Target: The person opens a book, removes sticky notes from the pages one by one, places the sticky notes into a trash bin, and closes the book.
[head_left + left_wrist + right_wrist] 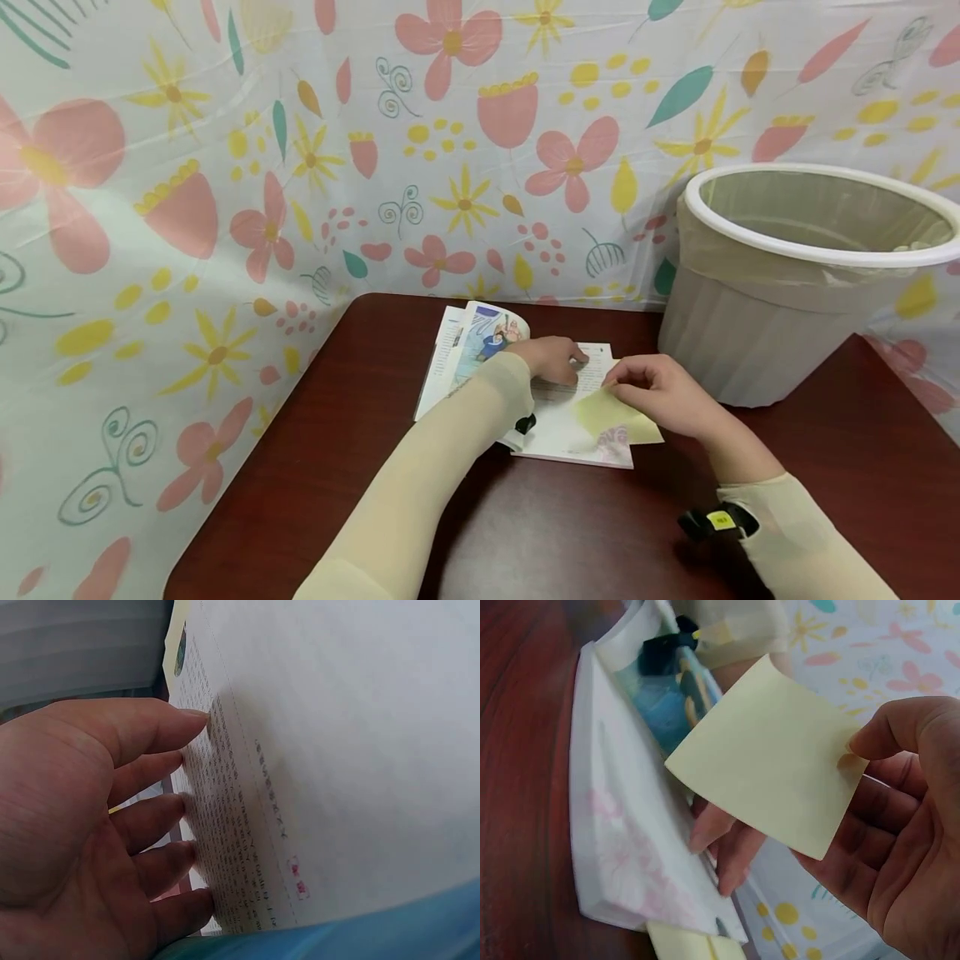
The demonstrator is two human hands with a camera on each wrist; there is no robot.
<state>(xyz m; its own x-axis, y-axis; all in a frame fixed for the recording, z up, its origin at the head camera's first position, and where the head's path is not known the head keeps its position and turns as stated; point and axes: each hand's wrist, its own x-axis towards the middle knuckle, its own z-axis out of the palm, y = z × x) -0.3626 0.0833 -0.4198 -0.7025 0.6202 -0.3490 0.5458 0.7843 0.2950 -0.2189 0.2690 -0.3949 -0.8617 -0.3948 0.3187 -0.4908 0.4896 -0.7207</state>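
Observation:
An open book (551,433) lies on the dark table, its left side showing a curled page with a coloured picture (491,340). My left hand (553,360) rests across the right-hand page, fingertips pressing the printed text (225,802) near its far part. Over that page's right edge, my right hand (667,396) pinches a square pale yellow sticky note (765,757) by one corner between thumb and fingers. The note's face is blank in the right wrist view. A second yellow paper piece (686,941) sticks out past the book's edge there.
A grey waste bin (738,325) with a white rim and a liner stands at the back right of the table (360,400). Behind hangs a flower-patterned curtain (300,167). Black straps circle both wrists, such as the right wrist band (716,521).

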